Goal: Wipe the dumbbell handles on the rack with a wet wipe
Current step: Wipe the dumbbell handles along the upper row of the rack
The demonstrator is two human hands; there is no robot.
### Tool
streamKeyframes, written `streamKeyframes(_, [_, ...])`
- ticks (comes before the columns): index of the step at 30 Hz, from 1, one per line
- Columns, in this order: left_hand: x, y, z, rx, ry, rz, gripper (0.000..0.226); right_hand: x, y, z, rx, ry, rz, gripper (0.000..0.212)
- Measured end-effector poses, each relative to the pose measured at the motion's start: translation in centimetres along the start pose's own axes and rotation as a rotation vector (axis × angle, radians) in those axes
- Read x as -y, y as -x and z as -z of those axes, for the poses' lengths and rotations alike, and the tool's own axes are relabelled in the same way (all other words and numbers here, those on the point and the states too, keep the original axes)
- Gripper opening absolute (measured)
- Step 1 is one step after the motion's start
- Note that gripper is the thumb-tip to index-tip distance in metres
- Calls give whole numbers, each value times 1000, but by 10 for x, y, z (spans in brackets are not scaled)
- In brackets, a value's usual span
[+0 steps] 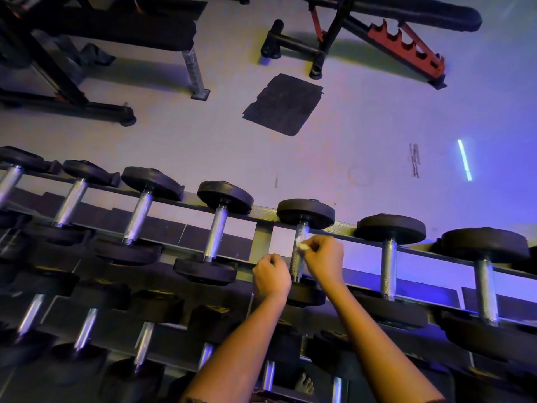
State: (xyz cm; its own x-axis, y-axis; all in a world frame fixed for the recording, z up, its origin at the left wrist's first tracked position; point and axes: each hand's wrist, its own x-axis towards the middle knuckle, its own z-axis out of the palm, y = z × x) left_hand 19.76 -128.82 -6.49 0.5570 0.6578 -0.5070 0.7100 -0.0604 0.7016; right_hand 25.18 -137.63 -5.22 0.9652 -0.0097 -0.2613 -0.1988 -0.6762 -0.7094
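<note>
Our right hand has its fingertips drawn together, pinching a small, crumpled white wet wipe and holding it against a knurled silver steel dumbbell handle. The wipe is a bright wad, mostly hidden by the fingers, and it touches the right side of the handle on its upper half, close to the far rail of the grey metal dumbbell rack. The handle belongs to a black round-headed dumbbell on the rack's top tier; its far head rests on the far rail and its near head sits low, between our two wrists.

Our left hand is curled just to the left of the same handle, by the near rail and next to the rack's cross strut. We cannot tell whether it grips anything.

Matching dumbbells stand along the tier on both sides, the nearest handle to the left and the nearest to the right both apart from our hands. Beyond the rack, a dark rectangular mat lies on the pale floor.
</note>
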Motion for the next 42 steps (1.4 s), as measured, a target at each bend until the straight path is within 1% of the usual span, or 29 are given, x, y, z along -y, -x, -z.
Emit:
streamKeyframes(4, [0, 0, -1, -14, -16, 0, 33, -16, 28, 3, 185, 65, -31, 6])
streamKeyframes(6, [0, -1, -1, -10, -12, -1, 34, -17, 25, 6, 190, 16, -52, 7])
streamKeyframes(7, [0, 0, -1, -7, -11, 3, 34, -15, 20, 7, 147, -25, -55, 8])
streamKeyframes(10, [0, 0, -1, 5, 4, 14, 34, -1, -2, 9, -116, -140, -56, 13])
streamKeyframes(11, [0, 0, -1, 7, 9, 19, 34, 6, -9, 9, -175, -168, -58, 14])
streamKeyframes(13, [1, 1, -1, 4, 9, 20, 34, 15, -18, 7, -206, -168, -37, 15])
streamKeyframes(16, [1, 0, -1, 7, -1, 14, 34, 22, -16, 0, -148, -90, 27, 14])
streamKeyframes(19, [1, -2, -3, -4, -10, 11, 34, 21, -4, -3, -48, 62, 78, 29])
streamKeyframes(20, [1, -2, -3, -9, -16, 14, 34, 19, 0, -4, -25, 125, 97, 30])
streamKeyframes(22, [1, -2, -2, -16, -29, 11, 34, 15, 3, -4, -36, 168, 114, 25])
streamKeyframes(24, [0, 0, -1, -20, -37, 7, 33, 12, -2, -3, -72, 152, 99, 21])
streamKeyframes(27, [-1, 1, 0, -19, -37, 2, 33, 7, -11, 0, -55, 133, 100, 17])
streamKeyframes(29, [1, 0, -1, -19, -38, 6, 33, 5, -5, 2, 8, 137, 109, 17])
streamKeyframes(32, [2, -1, -2, -22, -29, 0, 34, -4, 16, 6, 160, 214, 131, 17])
streamKeyframes(34, [3, -1, -2, -24, -24, -3, 34, -15, 25, 7, 223, 209, 123, 13])
streamKeyframes(35, [3, -1, -2, -23, -17, -9, 33, -17, 26, 9, 211, 172, 117, 9])
streamKeyframes(36, [2, -1, -2, -21, -12, -10, 33, -18, 22, 11, 166, 119, 110, 7])
streamKeyframes(39, [-1, 1, 0, -13, 1, -9, 33, -14, -2, 11, -55, -44, 64, 13])
streamKeyframes(40, [0, 1, 0, -12, 4, -11, 33, -9, -10, 10, -100, -80, 45, 15])
streamKeyframes(42, [1, 1, 0, -12, -2, -12, 34, -1, -24, 5, -119, -104, 40, 16])
